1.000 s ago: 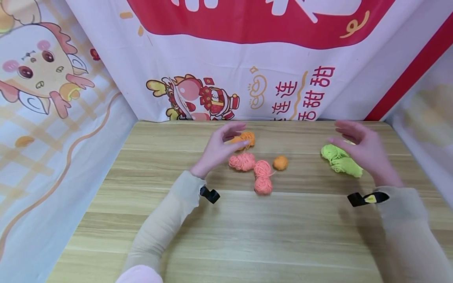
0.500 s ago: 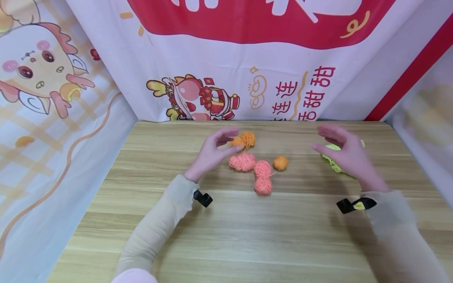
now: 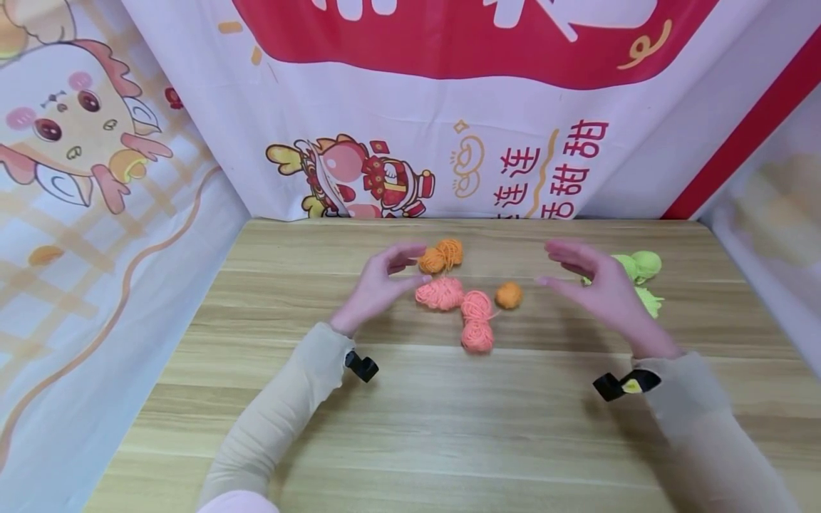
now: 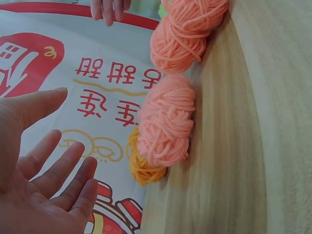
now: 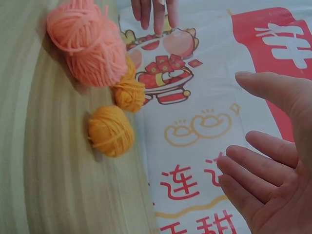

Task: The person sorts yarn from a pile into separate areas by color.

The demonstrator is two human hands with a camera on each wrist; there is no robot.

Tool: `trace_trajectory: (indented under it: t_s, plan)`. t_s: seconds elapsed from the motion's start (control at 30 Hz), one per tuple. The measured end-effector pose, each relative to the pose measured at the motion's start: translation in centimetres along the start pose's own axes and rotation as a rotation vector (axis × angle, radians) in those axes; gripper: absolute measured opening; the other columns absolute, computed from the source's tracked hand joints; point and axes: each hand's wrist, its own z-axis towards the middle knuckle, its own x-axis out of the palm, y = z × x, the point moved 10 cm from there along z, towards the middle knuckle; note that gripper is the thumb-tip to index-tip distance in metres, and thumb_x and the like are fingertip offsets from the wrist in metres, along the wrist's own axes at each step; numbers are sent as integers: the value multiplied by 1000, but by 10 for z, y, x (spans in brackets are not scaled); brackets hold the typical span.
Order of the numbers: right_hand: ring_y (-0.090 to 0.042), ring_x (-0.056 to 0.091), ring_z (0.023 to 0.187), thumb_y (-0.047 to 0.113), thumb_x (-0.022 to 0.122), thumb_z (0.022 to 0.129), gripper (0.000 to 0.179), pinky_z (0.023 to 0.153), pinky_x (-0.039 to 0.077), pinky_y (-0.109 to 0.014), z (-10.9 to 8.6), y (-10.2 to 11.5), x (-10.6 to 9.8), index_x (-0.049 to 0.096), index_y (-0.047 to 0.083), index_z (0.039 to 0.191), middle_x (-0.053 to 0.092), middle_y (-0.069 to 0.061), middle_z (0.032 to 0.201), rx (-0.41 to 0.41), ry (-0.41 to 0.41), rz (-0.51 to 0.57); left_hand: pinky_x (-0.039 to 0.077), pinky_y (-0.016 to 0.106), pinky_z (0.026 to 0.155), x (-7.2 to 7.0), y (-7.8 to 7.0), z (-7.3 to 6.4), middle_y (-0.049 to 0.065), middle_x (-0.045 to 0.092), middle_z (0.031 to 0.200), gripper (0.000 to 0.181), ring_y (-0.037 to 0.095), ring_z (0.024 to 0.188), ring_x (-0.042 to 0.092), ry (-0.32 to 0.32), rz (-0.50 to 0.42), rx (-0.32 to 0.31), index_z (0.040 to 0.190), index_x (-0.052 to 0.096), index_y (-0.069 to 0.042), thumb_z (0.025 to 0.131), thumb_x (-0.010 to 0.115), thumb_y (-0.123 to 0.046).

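Note:
Both hands hover over the table with spread, gently bent fingers and nothing in them. The left hand (image 3: pixel 380 286) is left of a twisted orange yarn bundle (image 3: pixel 442 256) and a pink yarn bundle (image 3: pixel 439 293), apart from both. A second pink yarn bundle (image 3: pixel 477 322) lies to their right. Between the hands sits a small orange yarn ball (image 3: pixel 509 295), also visible as a round orange ball (image 5: pixel 111 131) in the right wrist view. The right hand (image 3: pixel 603 288) is nearest that ball and partly hides the light green yarn (image 3: pixel 643 266) behind it.
The wooden table (image 3: pixel 410 427) ends at a white and red printed cloth (image 3: pixel 410 107) hung at the back. A patterned cloth (image 3: pixel 96 249) hangs on the left side, and another cloth wall (image 3: pixel 770 199) stands on the right.
The right hand has moved left, from over the green yarn toward the small orange ball, uncovering part of the green. The left hand has drawn slightly left and down. The yarn has not moved.

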Motion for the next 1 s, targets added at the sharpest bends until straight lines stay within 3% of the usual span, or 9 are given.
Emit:
trace_trajectory:
  t_s: [0.3, 0.53, 0.8, 1.0]
  plan:
    - [-24, 57, 126, 34, 84, 86, 65, 107, 44, -39, -9, -2, 30, 58, 11, 141, 61, -8, 137, 16, 58, 16, 36, 50, 113, 5, 5, -4, 16, 57, 141, 57, 38, 129, 52, 19, 9, -13, 140, 56, -2, 89, 80, -14]
    - [-31, 57, 125, 43, 86, 82, 78, 107, 43, -50, -19, -5, 61, 54, 10, 145, 60, -10, 140, 41, 130, -6, 35, 54, 113, 15, 17, -2, 19, 56, 141, 59, 40, 129, 51, 60, -5, -25, 139, 57, -2, 86, 82, -10]
    - [-28, 59, 123, 40, 88, 80, 79, 106, 45, -49, -28, -9, 86, 54, 10, 145, 60, -11, 140, 67, 173, 36, 37, 49, 112, 28, 27, 6, 18, 55, 143, 62, 39, 130, 51, 115, 45, -74, 140, 55, 0, 85, 83, -6]
    - [-31, 61, 119, 40, 89, 79, 83, 103, 48, -48, -30, -15, 99, 54, 1, 143, 60, -16, 139, 89, 174, 55, 42, 43, 108, 36, 36, 11, 16, 57, 140, 64, 33, 127, 54, 150, 59, -88, 139, 57, 0, 82, 85, -6]
